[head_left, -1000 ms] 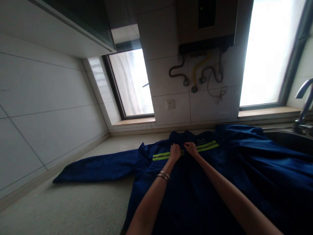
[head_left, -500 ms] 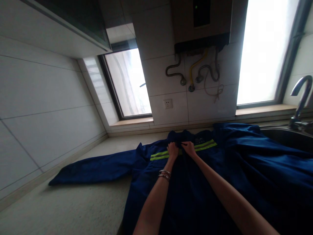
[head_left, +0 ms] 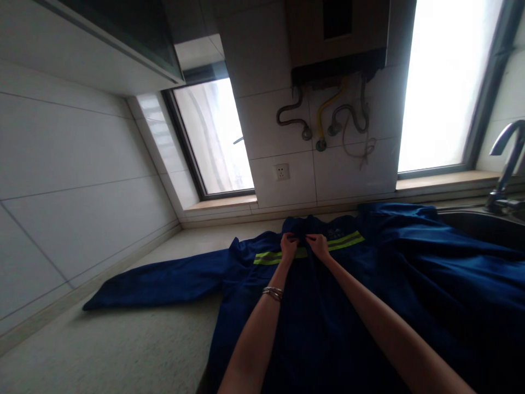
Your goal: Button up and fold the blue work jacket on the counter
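Note:
A dark blue work jacket point(head_left: 246, 295) with a yellow-green reflective stripe across the chest lies spread over the counter, collar toward the wall. One sleeve stretches out to the left; the other side bunches up to the right. Both hands meet at the front opening, just below the collar. My left hand point(head_left: 289, 246), with bangles on its wrist, pinches the jacket's front edge. Close beside it, my right hand point(head_left: 319, 245) pinches the other side of the opening with thumb and finger. Any button or fastener between the fingertips is too small and dark to make out.
The pale countertop point(head_left: 156, 345) shows at the left. At the right are a sink point(head_left: 463, 220) and a curved faucet point(head_left: 506, 158), with jacket cloth reaching the sink. A water heater point(head_left: 338, 38) with hoses hangs on the tiled wall above a socket point(head_left: 281, 172).
My hands have shifted slightly and moved a little apart at the front opening. The left fingers have turned inward. The jacket lies almost the same.

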`<action>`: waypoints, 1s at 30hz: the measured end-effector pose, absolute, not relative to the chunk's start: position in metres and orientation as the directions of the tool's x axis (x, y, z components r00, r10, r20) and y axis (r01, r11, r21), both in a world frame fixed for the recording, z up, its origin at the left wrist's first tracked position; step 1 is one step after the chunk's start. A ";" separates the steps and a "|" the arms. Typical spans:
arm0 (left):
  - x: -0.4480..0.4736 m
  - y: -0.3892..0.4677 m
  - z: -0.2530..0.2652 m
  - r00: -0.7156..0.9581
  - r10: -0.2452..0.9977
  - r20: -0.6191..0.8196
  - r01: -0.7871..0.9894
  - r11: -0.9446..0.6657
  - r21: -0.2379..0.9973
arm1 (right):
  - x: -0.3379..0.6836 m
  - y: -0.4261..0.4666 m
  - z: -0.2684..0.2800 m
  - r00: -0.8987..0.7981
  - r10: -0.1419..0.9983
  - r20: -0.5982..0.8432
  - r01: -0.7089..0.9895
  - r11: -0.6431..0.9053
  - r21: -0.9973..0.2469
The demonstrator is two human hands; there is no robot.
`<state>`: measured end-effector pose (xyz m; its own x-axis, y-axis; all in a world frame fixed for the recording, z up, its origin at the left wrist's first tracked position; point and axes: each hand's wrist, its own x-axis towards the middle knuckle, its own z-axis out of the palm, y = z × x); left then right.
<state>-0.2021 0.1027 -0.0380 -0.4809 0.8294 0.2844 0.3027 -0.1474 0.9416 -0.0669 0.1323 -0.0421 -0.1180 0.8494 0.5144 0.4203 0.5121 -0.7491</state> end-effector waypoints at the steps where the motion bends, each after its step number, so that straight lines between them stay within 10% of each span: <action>1: -0.202 0.103 -0.039 -0.489 0.828 0.276 0.271 -0.157 0.950 | -0.067 0.132 -0.042 -0.123 0.845 0.521 0.422 0.519 -0.743; 30: -0.186 0.096 -0.028 -0.640 0.763 0.089 -0.082 -0.183 0.980 | -0.072 0.114 -0.033 -0.191 0.768 0.611 0.352 0.635 -0.688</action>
